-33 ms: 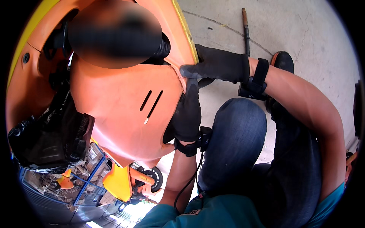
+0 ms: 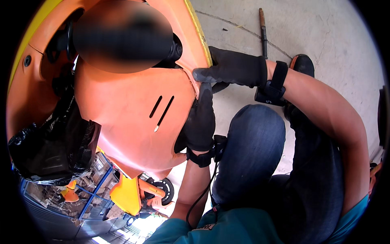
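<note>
An orange plastic fairing [image 2: 134, 105] with two slots and a yellow-trimmed rim [image 2: 197, 36] fills the left half of the head view. My right hand [image 2: 225, 67], in a black glove, grips its right edge, thumb on the face and other fingers mostly behind. Just below, my left hand [image 2: 199, 116], also gloved, holds the same edge from underneath, its fingertips beside my right thumb. Crumpled black plastic sheeting [image 2: 53, 146] hangs at the fairing's left. The upper middle of the fairing is blurred.
A rod-like tool [image 2: 263, 36] lies on the concrete floor [image 2: 333, 28]. My bent knee [image 2: 252, 142] and shoe [image 2: 300, 67] are at right. At lower left are a yellow panel [image 2: 124, 195], a wheel [image 2: 164, 189] and blue metal racking [image 2: 87, 199] with cardboard.
</note>
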Available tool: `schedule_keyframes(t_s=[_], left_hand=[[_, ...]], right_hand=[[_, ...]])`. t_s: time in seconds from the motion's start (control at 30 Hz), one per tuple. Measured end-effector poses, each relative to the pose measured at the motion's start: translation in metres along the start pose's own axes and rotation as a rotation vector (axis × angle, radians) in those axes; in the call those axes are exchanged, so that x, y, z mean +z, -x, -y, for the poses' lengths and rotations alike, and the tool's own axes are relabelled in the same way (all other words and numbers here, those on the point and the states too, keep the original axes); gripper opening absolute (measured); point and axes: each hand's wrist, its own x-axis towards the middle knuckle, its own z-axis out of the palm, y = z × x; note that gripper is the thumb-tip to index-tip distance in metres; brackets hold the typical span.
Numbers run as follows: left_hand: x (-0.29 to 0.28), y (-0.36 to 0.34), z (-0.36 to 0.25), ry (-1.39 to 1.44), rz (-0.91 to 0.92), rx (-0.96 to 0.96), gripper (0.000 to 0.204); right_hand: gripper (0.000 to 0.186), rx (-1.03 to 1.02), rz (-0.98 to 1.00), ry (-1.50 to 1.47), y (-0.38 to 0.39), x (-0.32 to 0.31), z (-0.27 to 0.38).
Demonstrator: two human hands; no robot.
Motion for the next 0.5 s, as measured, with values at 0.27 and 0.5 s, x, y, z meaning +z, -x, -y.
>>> schedule_keyframes(t_s=[0.27,0.5], left_hand=[[0.007,0.040,0.000,0.320,0.025,-0.299,0.042],[0.001,0.033,-0.008,0.306,-0.113,-0.287,0.053]], right_hand=[[0.080,-0.052,0.095,-0.085,-0.011,-0.005,-0.015],[0.076,-0.123,0.116,-0.108,-0.011,-0.002,-0.015]])
